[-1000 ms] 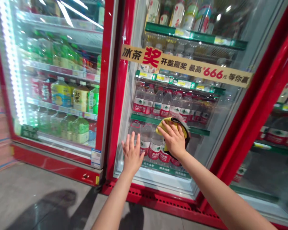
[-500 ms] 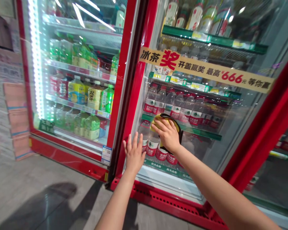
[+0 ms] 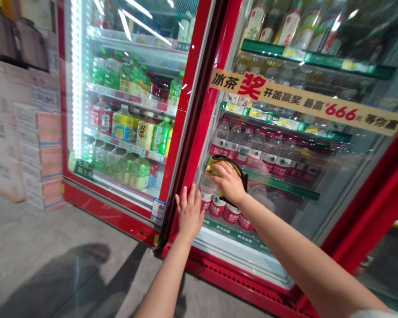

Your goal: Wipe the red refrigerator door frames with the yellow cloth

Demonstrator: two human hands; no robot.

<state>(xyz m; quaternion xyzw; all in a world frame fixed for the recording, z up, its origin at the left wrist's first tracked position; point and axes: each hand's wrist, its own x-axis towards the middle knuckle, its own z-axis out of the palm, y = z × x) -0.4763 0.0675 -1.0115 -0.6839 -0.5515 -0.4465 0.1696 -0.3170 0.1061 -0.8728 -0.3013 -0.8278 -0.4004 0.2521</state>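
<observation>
My right hand (image 3: 228,182) lies over a yellow cloth with a dark edge (image 3: 242,173), pressing it against the glass door (image 3: 285,229) of a red-framed drinks cooler. The fingers bend over the cloth's upper left part. My left hand (image 3: 190,215) is lower and to the left, fingers spread, at the door's left edge where the red frame (image 3: 197,148) meets the glass. It holds nothing; its palm is hidden. Behind the glass stand water bottles with red caps and labels (image 3: 273,161), some of them covered by the cloth and my hand.
A tan banner with Chinese lettering (image 3: 305,102) crosses the door above my hands. To the left stands a second lit cooler (image 3: 126,110) with bottled drinks. Stacked cartons (image 3: 41,154) are at the far left on the grey floor (image 3: 69,265).
My right hand has slid the cloth leftward over the glass, closer to the red frame. My left hand stays by the door's edge. The camera view has turned somewhat left.
</observation>
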